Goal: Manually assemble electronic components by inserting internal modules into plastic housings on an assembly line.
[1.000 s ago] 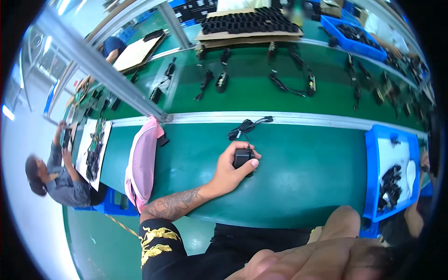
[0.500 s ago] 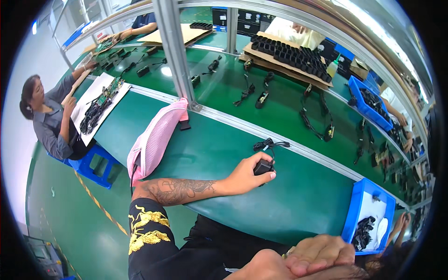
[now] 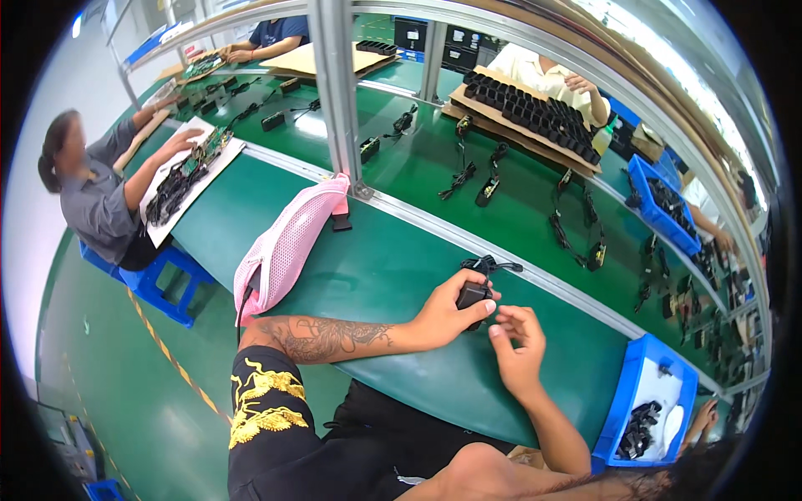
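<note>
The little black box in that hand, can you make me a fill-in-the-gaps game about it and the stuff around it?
1. The left hand grips a small ____ adapter on the table.
2. The right hand has its fingertips just beside the adapter and holds ____.
3. The mesh bag lying to the left is ____.
4. The bin at the right edge of the table is ____.

Missing words: black; nothing; pink; blue
</note>
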Demonstrator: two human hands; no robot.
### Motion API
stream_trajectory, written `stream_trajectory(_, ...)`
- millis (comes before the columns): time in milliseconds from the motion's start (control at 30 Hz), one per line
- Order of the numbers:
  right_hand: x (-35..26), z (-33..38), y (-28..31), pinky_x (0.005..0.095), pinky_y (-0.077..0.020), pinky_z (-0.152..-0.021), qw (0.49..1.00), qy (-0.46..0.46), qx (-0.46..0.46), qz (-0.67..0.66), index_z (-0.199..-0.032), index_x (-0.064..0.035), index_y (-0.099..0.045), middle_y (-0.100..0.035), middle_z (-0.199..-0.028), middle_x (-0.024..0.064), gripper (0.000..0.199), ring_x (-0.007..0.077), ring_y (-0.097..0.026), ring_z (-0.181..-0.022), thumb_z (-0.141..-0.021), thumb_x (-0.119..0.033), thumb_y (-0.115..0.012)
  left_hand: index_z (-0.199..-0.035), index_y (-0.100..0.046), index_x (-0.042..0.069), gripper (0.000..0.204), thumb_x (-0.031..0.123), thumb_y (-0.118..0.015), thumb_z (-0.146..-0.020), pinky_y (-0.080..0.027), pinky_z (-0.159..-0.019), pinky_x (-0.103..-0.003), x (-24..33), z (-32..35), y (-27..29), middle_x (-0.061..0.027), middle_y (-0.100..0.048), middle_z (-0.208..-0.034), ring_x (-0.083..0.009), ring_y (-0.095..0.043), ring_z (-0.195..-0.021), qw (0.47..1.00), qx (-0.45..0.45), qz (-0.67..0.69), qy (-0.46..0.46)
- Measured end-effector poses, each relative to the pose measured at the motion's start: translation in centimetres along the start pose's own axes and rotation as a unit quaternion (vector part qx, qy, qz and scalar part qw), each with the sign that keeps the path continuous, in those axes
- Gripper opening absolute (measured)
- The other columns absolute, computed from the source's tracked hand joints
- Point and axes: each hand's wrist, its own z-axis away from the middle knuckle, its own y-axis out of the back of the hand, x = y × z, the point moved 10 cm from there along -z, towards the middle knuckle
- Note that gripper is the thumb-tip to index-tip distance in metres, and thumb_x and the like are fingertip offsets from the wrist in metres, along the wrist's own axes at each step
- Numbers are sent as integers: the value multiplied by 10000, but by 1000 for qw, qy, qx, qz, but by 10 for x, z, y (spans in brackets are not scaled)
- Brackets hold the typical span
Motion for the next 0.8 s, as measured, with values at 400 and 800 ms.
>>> stream_trajectory(400,49,11,-37,294,-553,-924,935,-197,-72,-286,-1311,34,-580,-696,-1204,131,410,159,-682,-1063,-935,-35,-729,-1294,-471,28,415,144,-699,-968,-542,-1010,-391,-1,2,-9,-214,-643,-1309,-237,-628,-1198,999,-27,40,25)
stream_trajectory(800,53,11,-48,339,-563,-989,920,-213,-70,-323,-1318,62,-592,-686,-1237,153,387,194,-665,-1143,-950,8,-698,-1346,-459,18,438,166,-674,-994,-543,-1017,-398,-11,11,-4,-216,-630,-1337,-244,-632,-1210,997,-43,50,43)
